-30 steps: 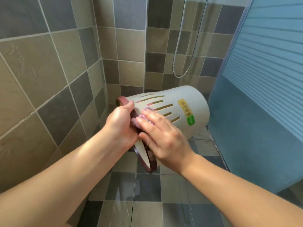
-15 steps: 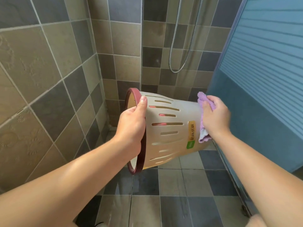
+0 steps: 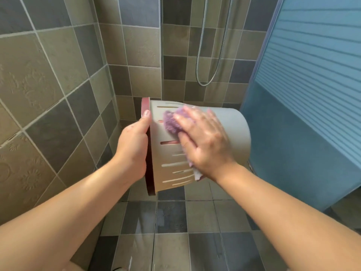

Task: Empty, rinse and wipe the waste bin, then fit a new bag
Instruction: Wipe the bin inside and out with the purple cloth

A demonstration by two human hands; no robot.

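while the left hand (image 3: 132,149) gripped the dark red rim (image 3: 145,106) of the slotted cream waste bin (image 3: 230,132), held sideways in the air above the tiled floor (image 3: 172,241), the right hand (image 3: 205,141) lay flat with near-straight fingers, pressing a purple cloth (image 3: 171,123) on the bin's side. shower hose (image 3: 211,55) hung behind.

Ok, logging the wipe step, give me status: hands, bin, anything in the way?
Left hand grips bin by red rim, bin on its side, off floor. Right hand presses purple cloth on slotted wall. Nothing in the way.
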